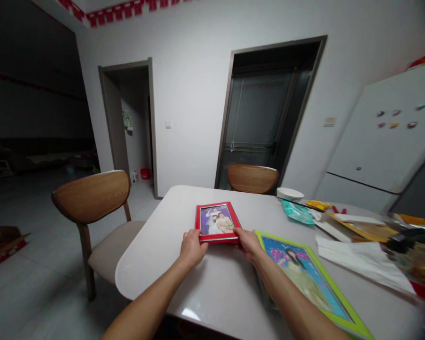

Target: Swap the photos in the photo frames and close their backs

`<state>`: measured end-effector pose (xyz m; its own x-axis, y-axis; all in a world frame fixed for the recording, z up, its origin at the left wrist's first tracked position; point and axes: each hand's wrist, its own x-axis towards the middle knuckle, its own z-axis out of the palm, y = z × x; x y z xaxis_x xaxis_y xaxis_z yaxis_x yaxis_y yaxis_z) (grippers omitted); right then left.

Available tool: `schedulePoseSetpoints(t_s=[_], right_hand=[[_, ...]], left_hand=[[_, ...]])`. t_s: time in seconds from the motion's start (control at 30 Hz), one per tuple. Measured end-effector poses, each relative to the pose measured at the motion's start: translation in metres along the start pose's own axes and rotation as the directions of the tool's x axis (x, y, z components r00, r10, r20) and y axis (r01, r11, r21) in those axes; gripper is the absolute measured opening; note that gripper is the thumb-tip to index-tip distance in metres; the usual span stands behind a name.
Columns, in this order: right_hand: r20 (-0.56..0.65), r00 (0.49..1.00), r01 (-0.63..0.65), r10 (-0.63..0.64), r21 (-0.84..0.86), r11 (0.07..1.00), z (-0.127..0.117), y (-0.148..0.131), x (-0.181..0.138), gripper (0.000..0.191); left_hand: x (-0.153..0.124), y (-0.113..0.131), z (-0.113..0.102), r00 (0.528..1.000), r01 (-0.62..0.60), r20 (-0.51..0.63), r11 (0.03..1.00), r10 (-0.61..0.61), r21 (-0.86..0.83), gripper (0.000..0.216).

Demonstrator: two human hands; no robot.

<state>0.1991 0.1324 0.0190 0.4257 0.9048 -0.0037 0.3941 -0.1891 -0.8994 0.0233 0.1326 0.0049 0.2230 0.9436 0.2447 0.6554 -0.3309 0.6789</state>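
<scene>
A red picture frame (217,221) with a photo in it is held between my two hands over the white table (226,288). My left hand (193,248) grips its near left corner, thumb on the front edge. At the near right corner my right hand (248,242) has its thumb on top and the other fingers around the side, partly hidden. A larger green picture frame (313,278) lies face up to the right, partly covered by my right forearm.
A white bowl (289,193), a teal packet (298,212), white paper (363,259) and a brown envelope (357,229) crowd the table's right side. Wooden chairs stand at the left (95,198) and far side (252,178). A white fridge (378,146) is at the right.
</scene>
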Motion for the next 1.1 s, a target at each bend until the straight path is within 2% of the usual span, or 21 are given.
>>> schedulePoseSetpoints(t_s=[0.13, 0.23, 0.3, 0.37, 0.4, 0.43, 0.5, 0.57, 0.63, 0.7, 0.8, 0.9, 1.0, 1.03, 1.1], right_hand=[[0.012, 0.996, 0.086, -0.09, 0.216, 0.973, -0.009, -0.022, -0.039, 0.043], [-0.086, 0.961, 0.277, -0.263, 0.336, 0.9, -0.021, -0.037, -0.08, 0.055], [-0.088, 0.933, 0.36, -0.35, 0.251, 0.898, -0.028, -0.043, -0.11, 0.059], [-0.027, 0.907, 0.417, -0.42, 0.191, 0.889, -0.031, -0.046, -0.138, 0.057], [0.014, 0.886, 0.453, -0.463, 0.182, 0.873, -0.031, -0.045, -0.151, 0.054], [0.055, 0.857, 0.497, -0.513, 0.18, 0.849, -0.03, -0.043, -0.161, 0.052], [0.15, 0.766, 0.601, -0.625, 0.179, 0.779, -0.022, -0.034, -0.177, 0.052], [0.252, 0.659, 0.697, -0.709, 0.151, 0.701, -0.011, -0.021, -0.185, 0.057], [0.334, 0.58, 0.766, -0.743, 0.088, 0.637, 0.001, -0.009, -0.187, 0.062], [0.406, 0.542, 0.801, -0.735, 0.013, 0.598, 0.013, 0.0, -0.186, 0.062], [0.484, 0.541, 0.809, -0.688, -0.074, 0.584, 0.027, 0.006, -0.181, 0.059], [0.502, 0.57, 0.795, -0.651, -0.137, 0.59, 0.038, 0.011, -0.177, 0.054], [0.493, 0.584, 0.788, -0.645, -0.154, 0.596, 0.048, 0.016, -0.174, 0.05], [0.488, 0.589, 0.783, -0.644, -0.147, 0.604, 0.05, 0.017, -0.173, 0.049], [0.5, 0.582, 0.773, -0.641, -0.095, 0.627, 0.049, 0.017, -0.171, 0.045]], left_hand=[[-0.011, 0.013, -0.007, 0.999, -0.009, 0.048, 0.984, 0.018, -0.18, 0.042], [-0.023, 0.033, -0.015, 0.993, -0.065, 0.066, 0.929, 0.095, -0.365, 0.047], [-0.035, 0.045, -0.025, 0.994, -0.062, 0.034, 0.794, 0.104, -0.605, 0.051], [-0.051, 0.053, -0.04, 0.999, 0.003, 0.03, 0.565, 0.039, -0.825, 0.057], [-0.061, 0.055, -0.048, 0.999, 0.036, 0.043, 0.465, 0.005, -0.885, 0.06], [-0.07, 0.055, -0.055, 0.998, 0.063, 0.063, 0.395, -0.015, -0.917, 0.062], [-0.088, 0.051, -0.066, 0.993, 0.114, 0.11, 0.303, -0.03, -0.946, 0.062], [-0.101, 0.044, -0.069, 0.988, 0.151, 0.15, 0.259, -0.021, -0.954, 0.06], [-0.106, 0.033, -0.064, 0.985, 0.167, 0.17, 0.243, -0.007, -0.955, 0.061], [-0.104, 0.02, -0.055, 0.985, 0.17, 0.174, 0.248, -0.006, -0.954, 0.063], [-0.094, 0.0, -0.037, 0.986, 0.166, 0.156, 0.329, -0.059, -0.929, 0.066], [-0.085, -0.017, -0.025, 0.99, 0.141, 0.107, 0.576, -0.093, -0.805, 0.068], [-0.081, -0.027, -0.022, 0.994, 0.111, 0.068, 0.859, -0.089, -0.499, 0.065], [-0.08, -0.028, -0.022, 0.995, 0.096, 0.06, 0.913, -0.079, -0.395, 0.065], [-0.08, -0.029, -0.024, 0.997, 0.063, 0.049, 0.963, -0.052, -0.262, 0.063]])
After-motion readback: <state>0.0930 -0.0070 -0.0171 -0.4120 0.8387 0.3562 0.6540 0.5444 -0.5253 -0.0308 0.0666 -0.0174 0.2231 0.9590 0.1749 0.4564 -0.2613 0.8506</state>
